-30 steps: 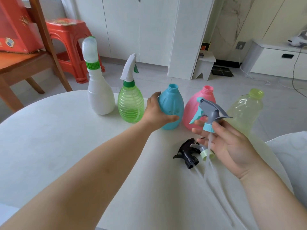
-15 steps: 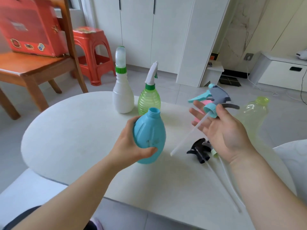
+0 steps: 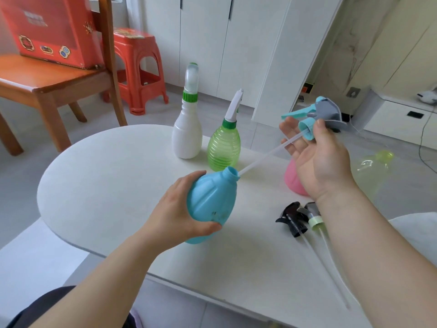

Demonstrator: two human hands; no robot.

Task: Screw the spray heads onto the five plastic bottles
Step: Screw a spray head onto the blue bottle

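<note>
Head view of a white oval table point(image 3: 99, 185). Centre of frame: the left hand point(image 3: 179, 218) wraps its fingers around the body of the blue bottle point(image 3: 210, 204), which is lifted off the tabletop and tilted with its open neck pointing toward the upper right. Upper right: the right hand point(image 3: 316, 157) pinches the teal collar of the grey-and-teal spray head point(image 3: 324, 112) between thumb and fingertips, the remaining fingers spread apart. The head's white dip tube point(image 3: 267, 155) slants down and left, its tip at the rim of the bottle's mouth; whether the tip is inside cannot be told.

Upper centre, near the table's far edge: a white bottle point(image 3: 188, 129) and a ribbed green bottle point(image 3: 224, 147), both upright, just beside each other, each already fitted with a head. Right of centre: a pink bottle point(image 3: 293, 178), largely hidden behind the right wrist, and a pale yellow-green bottle point(image 3: 371, 171) at the right edge, uncapped. Lower right: a black spray head point(image 3: 292, 218) and a grey spray head with a pale green collar point(image 3: 313, 215) lie side by side on the table, tubes trailing toward the lower right. The left half of the tabletop is bare out to its curved edge. Upper left: a wooden chair point(image 3: 47, 86) and a red stool point(image 3: 139, 67) stand on the floor, well apart from the table.
</note>
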